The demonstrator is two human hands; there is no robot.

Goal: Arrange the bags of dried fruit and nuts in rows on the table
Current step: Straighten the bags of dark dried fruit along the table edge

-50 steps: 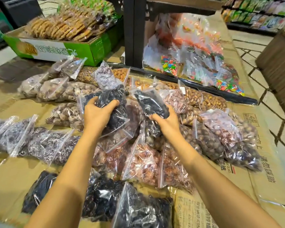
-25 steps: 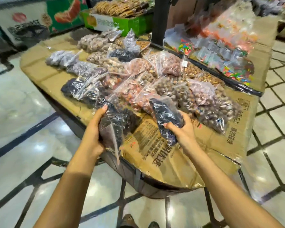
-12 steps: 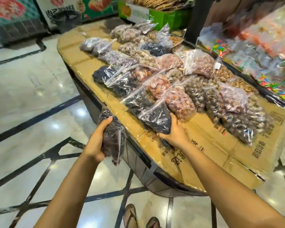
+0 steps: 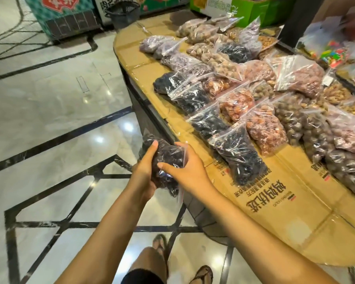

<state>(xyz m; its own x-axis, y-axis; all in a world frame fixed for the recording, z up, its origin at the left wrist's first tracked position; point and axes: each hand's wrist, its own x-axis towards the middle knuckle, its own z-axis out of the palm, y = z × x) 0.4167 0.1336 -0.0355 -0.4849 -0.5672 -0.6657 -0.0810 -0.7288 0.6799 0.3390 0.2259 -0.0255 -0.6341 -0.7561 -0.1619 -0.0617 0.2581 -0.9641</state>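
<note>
Both hands hold one clear zip bag of dark dried fruit (image 4: 166, 158) in the air, left of the table's edge and above the floor. My left hand (image 4: 145, 171) grips it from below and behind. My right hand (image 4: 187, 167) holds its right side near the red zip seal. On the cardboard-covered table (image 4: 275, 201) lie rows of clear bags: dark fruit along the near edge, the nearest one (image 4: 239, 154) just right of my hands, then orange-red fruit (image 4: 264, 128) and brown nuts (image 4: 316, 136) farther in.
A green carton (image 4: 244, 7) stands at the table's far end, with a black basket (image 4: 123, 13) on the floor near it. Bags of coloured sweets (image 4: 332, 52) lie at the back right. The polished tiled floor (image 4: 59, 119) spreads to the left; my sandalled feet show below.
My right hand has let go of the dark bag it laid at the table's edge and joined my left hand on the other bag. The view swung left.
</note>
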